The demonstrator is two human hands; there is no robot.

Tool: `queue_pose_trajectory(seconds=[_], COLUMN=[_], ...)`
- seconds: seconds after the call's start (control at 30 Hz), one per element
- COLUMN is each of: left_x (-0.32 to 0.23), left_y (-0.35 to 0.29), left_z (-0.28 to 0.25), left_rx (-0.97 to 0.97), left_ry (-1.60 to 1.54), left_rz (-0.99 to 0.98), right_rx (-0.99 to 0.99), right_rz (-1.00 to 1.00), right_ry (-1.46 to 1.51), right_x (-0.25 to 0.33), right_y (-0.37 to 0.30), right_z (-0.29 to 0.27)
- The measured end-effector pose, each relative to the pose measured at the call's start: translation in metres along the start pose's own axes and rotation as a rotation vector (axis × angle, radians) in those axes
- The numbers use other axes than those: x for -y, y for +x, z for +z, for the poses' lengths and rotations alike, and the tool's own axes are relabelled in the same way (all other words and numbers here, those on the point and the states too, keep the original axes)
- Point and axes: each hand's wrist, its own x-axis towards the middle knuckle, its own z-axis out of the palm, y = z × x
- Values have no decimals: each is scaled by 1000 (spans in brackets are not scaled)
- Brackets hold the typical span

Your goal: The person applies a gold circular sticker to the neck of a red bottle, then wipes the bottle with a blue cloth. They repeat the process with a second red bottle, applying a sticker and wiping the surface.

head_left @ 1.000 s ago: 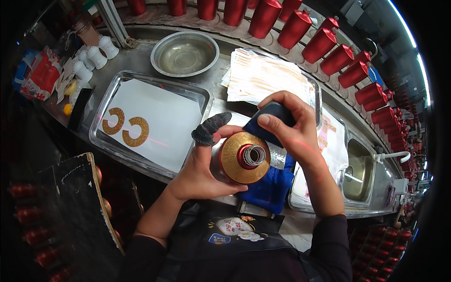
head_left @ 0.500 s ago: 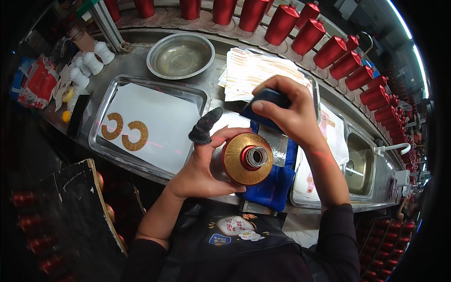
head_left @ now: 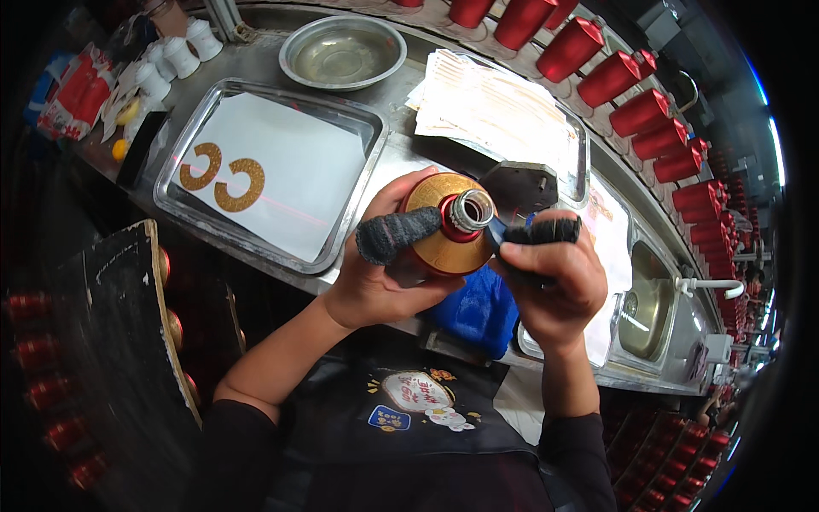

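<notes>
My left hand (head_left: 384, 256) is wrapped round a red bottle (head_left: 435, 260) with a gold patterned shoulder and an uncapped, threaded clear neck. A dark knitted cover on its thumb lies across the gold shoulder. My right hand (head_left: 559, 286) is closed on a dark blue, flat-edged piece (head_left: 497, 235), whose edge meets the right side of the gold shoulder. Black, frayed material also shows at the fingers of this hand. Behind the bottle stands a black plate (head_left: 522, 186) with small holes. A blue cloth (head_left: 478, 316) lies below the bottle.
At left, a metal tray (head_left: 281, 256) holds white paper with two gold C-shaped pieces (head_left: 240, 185). Behind are a metal basin (head_left: 341, 53) and stacked label sheets (head_left: 490, 107). Red bottles (head_left: 570, 49) line the curved conveyor. A sink (head_left: 646, 303) with a white tap lies right.
My right hand has come down from above the black plate to the bottle's right side, bringing the blue piece against it. My left thumb has folded onto the gold shoulder. The view has shifted.
</notes>
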Motion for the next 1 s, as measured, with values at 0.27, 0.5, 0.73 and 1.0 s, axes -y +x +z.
queue_pose_trajectory(seconds=[0.27,0.5,0.73,1.0], left_x=[13,16,14,20], left_y=[-6,-6,-5,-9], left_z=[12,7,8,17], left_rx=[-71,-90,-106,-170], left_ry=[171,307,274,269], left_rz=[146,166,143,101], right_rx=[16,90,42,-22], right_rz=[-163,-278,-174,-169], right_ry=[-75,-34,-24,-14], right_x=[27,17,20,27], right_y=[-11,12,8,3], right_z=[6,3,1,13])
